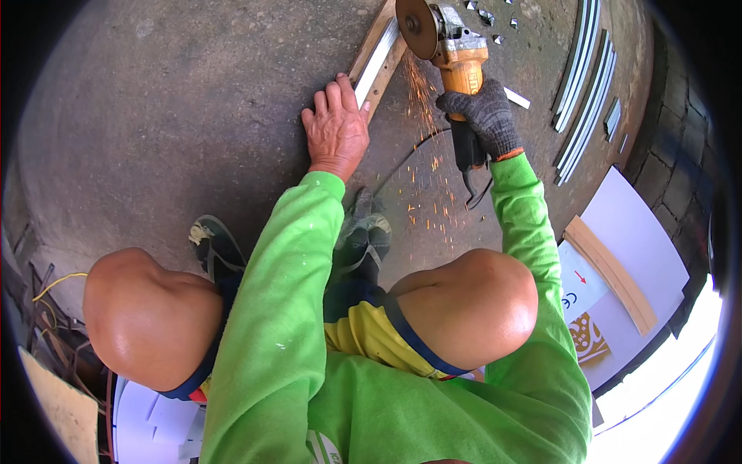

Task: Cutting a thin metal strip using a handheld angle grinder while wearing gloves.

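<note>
My right hand point(488, 116), in a dark grey knitted glove, is wrapped round the yellow and black body of an angle grinder point(464, 75). The grinder's brown disc point(418, 28) is at the far end of a silver metal strip point(376, 63). Orange sparks point(434, 166) stream from there toward my feet. The strip lies along a wooden board point(392, 71) on the floor. My bare left hand point(338, 130) holds the near end of the strip down against the wood, fingers bent over it. Exactly where the disc touches is hard to make out.
Long metal channels point(593, 108) lie on the concrete at the right, with small metal offcuts point(485, 17) beyond the grinder. A black power cord point(403, 161) trails toward my feet. White sheets point(630, 205) and a wooden strip point(614, 274) lie near the block wall point(680, 147).
</note>
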A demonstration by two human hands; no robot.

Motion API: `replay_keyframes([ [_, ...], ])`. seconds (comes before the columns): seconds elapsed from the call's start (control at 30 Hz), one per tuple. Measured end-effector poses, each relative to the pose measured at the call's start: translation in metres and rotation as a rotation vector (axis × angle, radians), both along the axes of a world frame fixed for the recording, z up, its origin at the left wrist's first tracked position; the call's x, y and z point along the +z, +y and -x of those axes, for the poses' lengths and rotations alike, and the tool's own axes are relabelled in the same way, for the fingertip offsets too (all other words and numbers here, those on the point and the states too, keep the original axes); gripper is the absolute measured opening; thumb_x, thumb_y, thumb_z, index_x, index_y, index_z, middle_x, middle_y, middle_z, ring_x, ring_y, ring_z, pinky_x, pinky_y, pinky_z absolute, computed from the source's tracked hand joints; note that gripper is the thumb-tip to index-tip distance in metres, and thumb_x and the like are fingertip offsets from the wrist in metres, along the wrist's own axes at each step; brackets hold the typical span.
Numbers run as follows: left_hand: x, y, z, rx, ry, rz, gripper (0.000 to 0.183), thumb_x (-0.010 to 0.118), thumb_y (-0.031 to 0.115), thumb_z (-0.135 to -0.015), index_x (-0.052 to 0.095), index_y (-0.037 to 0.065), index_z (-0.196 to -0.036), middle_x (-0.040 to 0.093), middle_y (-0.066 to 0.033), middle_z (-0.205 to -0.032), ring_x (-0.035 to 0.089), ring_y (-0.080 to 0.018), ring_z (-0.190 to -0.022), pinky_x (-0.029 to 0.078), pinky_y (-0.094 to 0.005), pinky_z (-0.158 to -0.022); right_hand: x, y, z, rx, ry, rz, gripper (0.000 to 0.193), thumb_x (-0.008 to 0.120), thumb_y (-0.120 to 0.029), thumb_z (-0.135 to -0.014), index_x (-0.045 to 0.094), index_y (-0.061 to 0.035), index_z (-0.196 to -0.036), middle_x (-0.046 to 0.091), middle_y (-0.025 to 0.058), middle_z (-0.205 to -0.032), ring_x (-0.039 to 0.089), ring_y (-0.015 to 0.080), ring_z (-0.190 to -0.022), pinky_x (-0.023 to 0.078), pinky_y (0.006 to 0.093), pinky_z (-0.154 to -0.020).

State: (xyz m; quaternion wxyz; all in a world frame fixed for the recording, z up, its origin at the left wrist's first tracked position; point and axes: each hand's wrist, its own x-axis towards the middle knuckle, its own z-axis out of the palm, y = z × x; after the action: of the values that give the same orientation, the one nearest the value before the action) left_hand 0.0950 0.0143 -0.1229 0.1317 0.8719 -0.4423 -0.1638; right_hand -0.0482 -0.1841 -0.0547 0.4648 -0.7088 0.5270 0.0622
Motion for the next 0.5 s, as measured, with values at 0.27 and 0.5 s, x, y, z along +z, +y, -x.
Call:
replay_keyframes([
  [0.27, 0.0004, 0.0016, -0.0001, 0.000, -0.006, 0.000, 0.065, 0.063, 0.036, -0.094, 0.039, 0.001, -0.144, 0.050, -0.0118, -0.117, 0.052, -0.0314, -0.107, 0.044, -0.0485, -0.081, 0.0044, -0.0001, -0.0055, 0.020, 0.065, -0.018, 0.056, 0.088, -0.036, -0.065, 0.067, -0.0006, -0.103, 0.073, 0.0115, -0.082, 0.071, 0.0198, -0.068, 0.059, 0.0337, -0.065],
  [0.5, 0.0010, 0.0012, -0.0004, -0.002, -0.010, -0.002, 0.065, 0.063, 0.036, -0.094, 0.039, 0.001, -0.144, 0.051, -0.0120, -0.117, 0.052, -0.0318, -0.107, 0.044, -0.0488, -0.081, 0.0031, 0.0017, -0.0070, 0.041, 0.081, 0.011, 0.054, 0.088, -0.037, -0.065, 0.068, -0.0011, -0.100, 0.073, 0.0110, -0.082, 0.072, 0.0203, -0.070, 0.059, 0.0342, -0.067],
])
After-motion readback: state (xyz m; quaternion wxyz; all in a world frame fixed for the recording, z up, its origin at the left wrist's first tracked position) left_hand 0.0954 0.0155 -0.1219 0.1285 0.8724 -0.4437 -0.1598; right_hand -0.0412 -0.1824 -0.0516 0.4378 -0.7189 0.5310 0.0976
